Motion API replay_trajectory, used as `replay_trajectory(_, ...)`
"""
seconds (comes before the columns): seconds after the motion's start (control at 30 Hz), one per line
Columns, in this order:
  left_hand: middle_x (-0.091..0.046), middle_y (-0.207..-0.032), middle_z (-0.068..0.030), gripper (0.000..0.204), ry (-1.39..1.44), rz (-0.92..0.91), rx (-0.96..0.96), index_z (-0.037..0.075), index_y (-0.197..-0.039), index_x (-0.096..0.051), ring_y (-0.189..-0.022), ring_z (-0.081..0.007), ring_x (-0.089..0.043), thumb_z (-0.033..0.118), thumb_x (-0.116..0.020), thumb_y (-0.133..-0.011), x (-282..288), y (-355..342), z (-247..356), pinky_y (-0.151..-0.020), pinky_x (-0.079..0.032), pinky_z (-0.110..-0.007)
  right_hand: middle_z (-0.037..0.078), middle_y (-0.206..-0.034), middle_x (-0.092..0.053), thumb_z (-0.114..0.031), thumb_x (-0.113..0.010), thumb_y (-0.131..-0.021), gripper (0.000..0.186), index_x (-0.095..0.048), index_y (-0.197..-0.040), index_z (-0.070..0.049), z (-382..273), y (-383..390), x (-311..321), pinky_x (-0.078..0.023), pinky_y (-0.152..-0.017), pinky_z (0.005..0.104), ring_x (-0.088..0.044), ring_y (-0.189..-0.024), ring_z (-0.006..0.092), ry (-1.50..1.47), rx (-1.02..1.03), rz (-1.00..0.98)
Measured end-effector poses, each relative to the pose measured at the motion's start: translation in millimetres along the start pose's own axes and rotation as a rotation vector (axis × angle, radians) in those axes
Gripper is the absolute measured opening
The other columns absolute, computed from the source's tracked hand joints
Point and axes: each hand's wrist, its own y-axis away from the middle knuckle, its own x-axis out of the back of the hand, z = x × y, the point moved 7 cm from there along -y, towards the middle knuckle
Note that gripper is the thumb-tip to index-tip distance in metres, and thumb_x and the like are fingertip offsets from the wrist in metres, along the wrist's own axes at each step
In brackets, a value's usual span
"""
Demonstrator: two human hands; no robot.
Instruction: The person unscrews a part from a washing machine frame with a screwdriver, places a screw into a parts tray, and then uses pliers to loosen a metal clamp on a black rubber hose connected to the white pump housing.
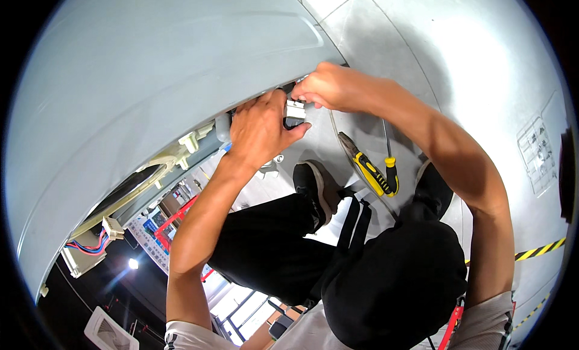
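Both my hands work at the lower edge of a large grey appliance panel (181, 66). My left hand (260, 125) is closed around a small white plastic block with a dark lower part (294, 110), thumb below it and fingers partly under the panel edge. Just right of the block, my right hand (322, 87) has its fingers pinched together at the block's upper end; what they grip is hidden. On the floor below my hands lie pliers with yellow and black handles (369, 169) and a screwdriver with a yellow and black handle (391, 175).
My black-trousered legs and dark shoes (313, 190) are bent close below the tools. A white connector with red and blue wires (113, 228) hangs from the appliance's opening at the left. A thin cable (342, 142) runs along the floor. Yellow-black tape (543, 248) marks the floor at right.
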Motion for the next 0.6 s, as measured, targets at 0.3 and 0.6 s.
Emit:
replay_trajectory(0.3,-0.062,-0.09,-0.0135,0.05,-0.005,0.021,-0.045,0.003,-0.095,-0.058,-0.089,-0.0355,-0.06,0.036,-0.082,-0.066,0.5,-0.4,3.2,-0.081,-0.047,-0.045,0.017,-0.074,-0.063,-0.002,-0.056,-0.083,0.009,-0.061,-0.089,0.001,-3.5,-3.3,1.9,-0.047,-0.064,0.0418,-0.06,-0.069,0.0335,0.101,0.04,-0.045)
replay_trajectory(0.6,-0.061,-0.091,-0.0143,0.05,-0.02,0.043,-0.093,0.003,-0.094,-0.057,-0.089,-0.0357,-0.06,0.036,-0.082,-0.066,0.6,3.8,4.0,-0.079,-0.047,-0.045,0.016,-0.071,-0.063,-0.003,-0.056,-0.083,0.008,-0.063,-0.087,0.0,4.1,-2.1,-3.1,-0.048,-0.062,0.0422,-0.061,-0.067,0.0342,0.226,0.059,0.01)
